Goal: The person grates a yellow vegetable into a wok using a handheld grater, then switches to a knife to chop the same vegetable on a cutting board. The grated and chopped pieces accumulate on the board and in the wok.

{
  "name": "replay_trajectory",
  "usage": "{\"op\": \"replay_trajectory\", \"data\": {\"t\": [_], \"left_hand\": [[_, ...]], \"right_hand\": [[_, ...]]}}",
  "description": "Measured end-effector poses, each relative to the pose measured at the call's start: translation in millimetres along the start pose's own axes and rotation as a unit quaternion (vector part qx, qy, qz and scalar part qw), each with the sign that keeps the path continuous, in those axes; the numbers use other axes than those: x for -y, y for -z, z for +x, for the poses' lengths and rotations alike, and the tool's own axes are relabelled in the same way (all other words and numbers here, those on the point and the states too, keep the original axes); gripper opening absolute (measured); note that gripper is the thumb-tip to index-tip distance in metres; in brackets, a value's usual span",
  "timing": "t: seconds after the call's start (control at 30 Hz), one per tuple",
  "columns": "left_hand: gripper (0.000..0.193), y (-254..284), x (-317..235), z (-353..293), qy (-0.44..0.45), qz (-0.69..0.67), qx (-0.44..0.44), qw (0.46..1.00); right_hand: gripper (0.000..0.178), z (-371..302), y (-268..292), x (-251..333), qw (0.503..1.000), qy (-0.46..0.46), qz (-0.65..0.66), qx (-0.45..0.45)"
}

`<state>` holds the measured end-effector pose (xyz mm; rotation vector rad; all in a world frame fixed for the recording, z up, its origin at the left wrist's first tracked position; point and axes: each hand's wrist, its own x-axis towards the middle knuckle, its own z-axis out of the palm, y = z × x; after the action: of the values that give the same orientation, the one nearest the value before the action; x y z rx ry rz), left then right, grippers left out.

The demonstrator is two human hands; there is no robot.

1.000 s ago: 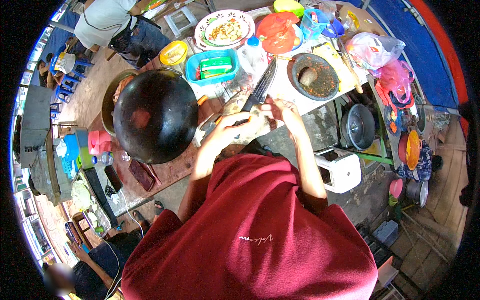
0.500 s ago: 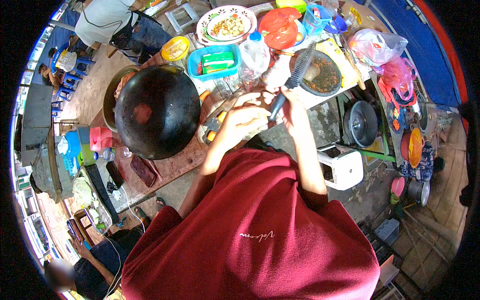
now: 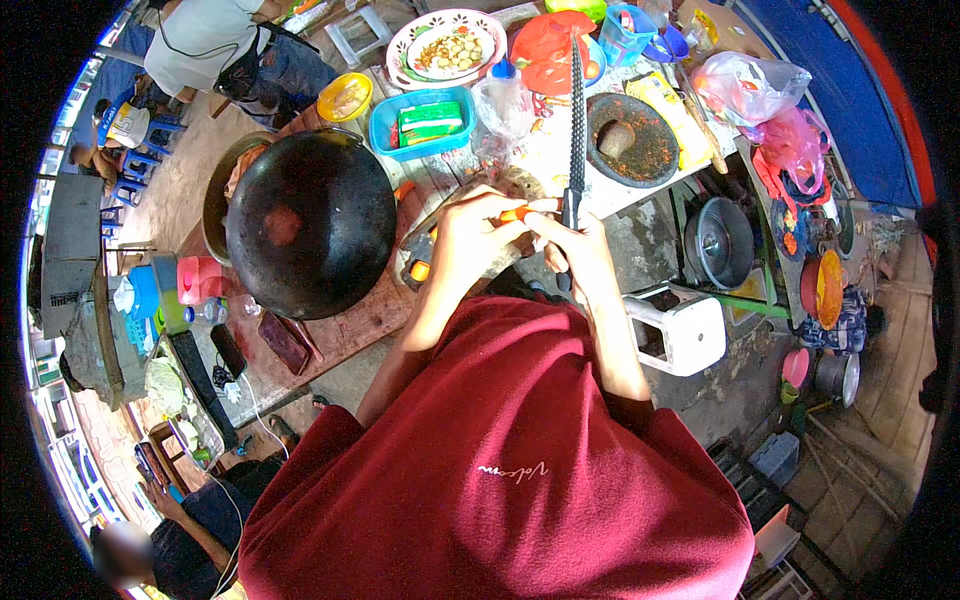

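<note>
In front of my chest, my left hand [image 3: 468, 238] pinches an orange piece of carrot [image 3: 515, 213] between thumb and fingers. My right hand [image 3: 580, 240] is closed round the black handle of a knife [image 3: 576, 130], and its fingertips touch the carrot's other end. The dark, dimpled blade points up and away from me, over the table. Beyond the hands lies a round wooden chopping block [image 3: 515, 182], partly hidden. More orange pieces [image 3: 420, 271] lie beside my left wrist.
A big upturned black wok [image 3: 310, 225] stands left of my hands. Farther back are a blue tub [image 3: 376, 130], a flowered plate [image 3: 400, 50] and a stone mortar [image 3: 655, 140] with red paste. A white stool [image 3: 690, 330] stands at right. People are at the left.
The knife has swung from tilting right to nearly upright, its blade pointing away. The carrot piece now shows between my hands. My left hand has shifted slightly.
</note>
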<state>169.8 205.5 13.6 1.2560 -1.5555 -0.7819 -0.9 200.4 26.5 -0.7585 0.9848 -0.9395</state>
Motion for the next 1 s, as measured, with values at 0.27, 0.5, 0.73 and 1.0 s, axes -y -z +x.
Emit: {"op": "replay_trajectory", "data": {"t": [0.27, 0.5, 0.73, 1.0], "left_hand": [[0.026, 2, 5, -3, 0.048, -0.063, 0.002, 0.997], [0.025, 2, 10, -6, 0.124, -0.114, -0.017, 0.986], [0.023, -9, 82, -14, 0.096, 0.035, -0.044, 0.994], [0.022, -51, 169, -40, 0.104, 0.161, 0.033, 0.981]], "right_hand": [[0.019, 5, 3, -3, 0.998, 0.058, 0.035, -0.010], [0.022, 2, 7, -4, 0.999, 0.037, 0.025, 0.016], [0.036, -3, 42, -21, 0.936, -0.049, -0.347, -0.009], [0.053, -19, 64, -63, 0.922, -0.097, -0.374, 0.006]]}}
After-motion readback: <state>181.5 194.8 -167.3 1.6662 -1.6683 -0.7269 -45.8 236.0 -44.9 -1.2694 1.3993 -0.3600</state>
